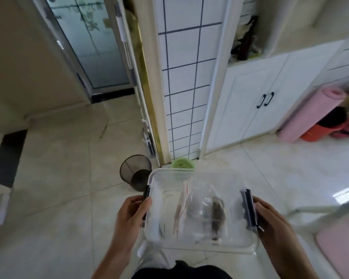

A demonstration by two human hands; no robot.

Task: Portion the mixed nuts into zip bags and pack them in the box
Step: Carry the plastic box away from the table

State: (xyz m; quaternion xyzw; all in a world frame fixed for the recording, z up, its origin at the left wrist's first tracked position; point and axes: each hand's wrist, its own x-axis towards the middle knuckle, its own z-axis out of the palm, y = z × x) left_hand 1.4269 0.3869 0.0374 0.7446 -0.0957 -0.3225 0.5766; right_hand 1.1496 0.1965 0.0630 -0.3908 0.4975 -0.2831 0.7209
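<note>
Two hands are showing in the lower half of the frame, the left hand (132,213) and the right hand (274,222). One clear plastic box (199,243) is sitting between them, bearing two dark side latches (249,210). Inside it, two zip bags are lying: one with a red line (180,210) and one holding nuts (217,213). One mesh wastebasket (135,170) is standing left of centre. One rolled pink mat (312,115) is leaning at right.

Glossy pale floor tiles (69,178), a white cabinet (256,101) (black handles), gridded wall tiles (185,77).
</note>
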